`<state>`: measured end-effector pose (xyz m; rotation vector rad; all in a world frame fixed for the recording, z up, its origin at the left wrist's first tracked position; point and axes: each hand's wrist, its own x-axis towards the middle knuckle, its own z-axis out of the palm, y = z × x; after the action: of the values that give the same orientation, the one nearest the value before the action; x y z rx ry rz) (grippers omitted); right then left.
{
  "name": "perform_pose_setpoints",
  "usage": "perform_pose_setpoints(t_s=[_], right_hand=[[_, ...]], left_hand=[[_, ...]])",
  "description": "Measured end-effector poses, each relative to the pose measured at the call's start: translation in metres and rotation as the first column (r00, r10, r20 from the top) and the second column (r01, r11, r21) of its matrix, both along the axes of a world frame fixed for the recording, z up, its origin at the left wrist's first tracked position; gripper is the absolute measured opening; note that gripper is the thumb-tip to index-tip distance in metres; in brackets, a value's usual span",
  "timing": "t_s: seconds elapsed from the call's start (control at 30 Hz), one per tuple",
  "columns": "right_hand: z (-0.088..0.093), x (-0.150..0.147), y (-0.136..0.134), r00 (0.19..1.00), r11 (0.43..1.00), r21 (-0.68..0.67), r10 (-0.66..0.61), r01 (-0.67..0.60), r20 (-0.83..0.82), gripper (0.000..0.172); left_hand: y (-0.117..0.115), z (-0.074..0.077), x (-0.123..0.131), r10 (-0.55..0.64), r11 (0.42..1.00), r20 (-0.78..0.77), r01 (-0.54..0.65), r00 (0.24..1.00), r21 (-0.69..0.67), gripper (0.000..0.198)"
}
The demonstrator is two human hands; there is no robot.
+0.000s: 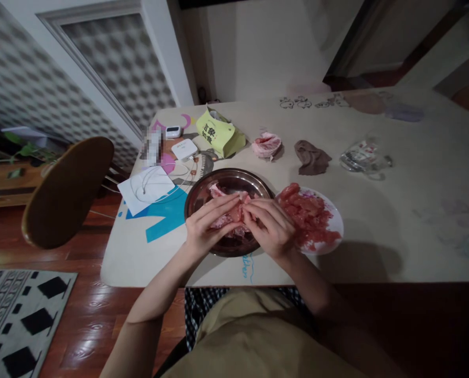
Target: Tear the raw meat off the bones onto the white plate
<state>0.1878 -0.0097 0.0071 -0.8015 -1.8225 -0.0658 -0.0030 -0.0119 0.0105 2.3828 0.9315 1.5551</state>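
A round metal bowl stands near the table's front edge with pale pink, fatty pieces of raw meat in it. Above the bowl, my left hand pinches a piece of this meat between thumb and fingers. From the other side my right hand grips the same piece, its fingers bent and pressed together. Both sets of fingertips nearly meet and partly hide the piece. Just right of the bowl, beside my right hand, a white plate carries a heap of red raw meat.
Behind the bowl lie a yellow-green pouch, a pink-and-white crumpled bundle and a brown cloth. A clear glass jug is farther right. At left are a white box with a cable, a paper sheet and a wooden chair.
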Motion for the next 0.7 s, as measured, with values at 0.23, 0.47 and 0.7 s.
perform_pose_setpoints(t_s=[0.23,0.47,0.7], right_hand=[[0.004,-0.001,-0.001,0.995,0.998,-0.009,0.063,-0.064,-0.079,0.027],[-0.003,0.008,-0.007,0.990,0.981,0.139,0.140,-0.135,-0.026,0.038],[-0.016,0.014,-0.016,0.989,0.972,0.187,0.135,-0.144,0.057,0.045]], left_hand=[[0.002,-0.001,-0.002,-0.067,0.993,-0.023,0.069,0.997,0.097,0.060],[-0.004,0.003,-0.002,-0.089,0.978,-0.037,0.095,0.995,0.187,0.056],[-0.009,0.004,0.000,-0.062,0.965,-0.040,0.070,0.997,0.253,0.058]])
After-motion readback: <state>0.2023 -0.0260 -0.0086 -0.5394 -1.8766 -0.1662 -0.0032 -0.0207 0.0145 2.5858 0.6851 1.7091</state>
